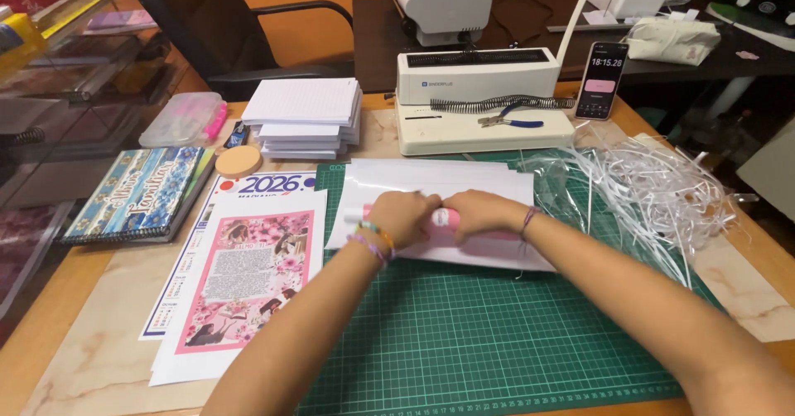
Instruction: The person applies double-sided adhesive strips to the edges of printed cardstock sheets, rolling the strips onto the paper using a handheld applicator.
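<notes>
Both my hands meet over a stack of white sheets lying on a green cutting mat. My left hand and my right hand are both closed around a small pink and white object, seemingly a glue stick or a cutter; its exact kind is hidden by the fingers. Beaded bracelets circle both wrists. A printed pink floral page lies left of the mat.
A white binding machine with a spiral coil and pliers stands at the back, a phone upright beside it. Paper shreds pile at the right. A stack of white pads, a round wooden disc and a spiral notebook sit left.
</notes>
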